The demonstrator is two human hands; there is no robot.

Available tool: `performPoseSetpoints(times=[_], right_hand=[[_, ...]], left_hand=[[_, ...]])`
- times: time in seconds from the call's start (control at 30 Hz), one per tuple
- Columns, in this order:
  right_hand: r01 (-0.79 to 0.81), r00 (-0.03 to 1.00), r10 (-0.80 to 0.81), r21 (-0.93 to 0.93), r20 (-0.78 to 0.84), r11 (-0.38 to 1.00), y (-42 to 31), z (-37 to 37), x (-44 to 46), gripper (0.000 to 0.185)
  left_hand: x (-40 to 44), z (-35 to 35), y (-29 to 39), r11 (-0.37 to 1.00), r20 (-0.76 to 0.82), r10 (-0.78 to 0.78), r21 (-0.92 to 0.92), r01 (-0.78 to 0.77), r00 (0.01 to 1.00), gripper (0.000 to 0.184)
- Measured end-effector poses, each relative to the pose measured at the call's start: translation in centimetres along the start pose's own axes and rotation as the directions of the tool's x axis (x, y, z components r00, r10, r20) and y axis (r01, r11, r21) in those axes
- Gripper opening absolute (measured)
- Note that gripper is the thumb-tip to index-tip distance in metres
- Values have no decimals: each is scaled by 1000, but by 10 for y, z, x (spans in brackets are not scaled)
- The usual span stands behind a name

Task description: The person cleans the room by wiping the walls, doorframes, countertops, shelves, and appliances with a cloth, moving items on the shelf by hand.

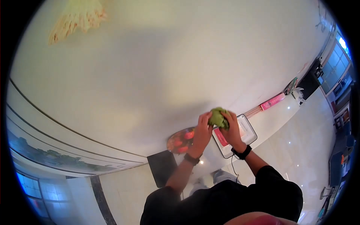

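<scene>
A green bundle (218, 119), folded or crumpled like cloth, is held up in front of the wall. My left hand (203, 131) closes on its left side, and my right hand (231, 129) grips it from the right. Below the hands, a white dark-rimmed tray (250, 135) holds a red and white item (221, 137), partly covered by my right hand. Beside my left forearm stands a round plate or tray (174, 143) with a red pattern, partly hidden by that arm.
A pink box (273, 101) lies along the ledge at right, near a white plastic bag (298, 94) and a patterned round item (291, 86). A dark panel (162, 168) is left of my body. A thin cable (233, 165) hangs from my right wristband.
</scene>
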State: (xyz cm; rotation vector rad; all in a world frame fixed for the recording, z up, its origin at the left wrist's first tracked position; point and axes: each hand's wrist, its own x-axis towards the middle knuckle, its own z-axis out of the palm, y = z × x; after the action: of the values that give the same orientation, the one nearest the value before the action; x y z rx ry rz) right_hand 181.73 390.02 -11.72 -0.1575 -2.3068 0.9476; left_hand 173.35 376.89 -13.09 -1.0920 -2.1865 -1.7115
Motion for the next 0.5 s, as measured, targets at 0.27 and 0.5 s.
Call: performPoseSetpoints(times=[0.27,0.5], right_hand=[[291,947,-273,94,-170,952,0,-15,113,59],[350,903,-306,105,-301,931,19,-66,158,59]], left_hand=[[86,2,47,972,-304,197,185,-145,932,57],[143,45,78,916,-348,353,319,-244,869,56]])
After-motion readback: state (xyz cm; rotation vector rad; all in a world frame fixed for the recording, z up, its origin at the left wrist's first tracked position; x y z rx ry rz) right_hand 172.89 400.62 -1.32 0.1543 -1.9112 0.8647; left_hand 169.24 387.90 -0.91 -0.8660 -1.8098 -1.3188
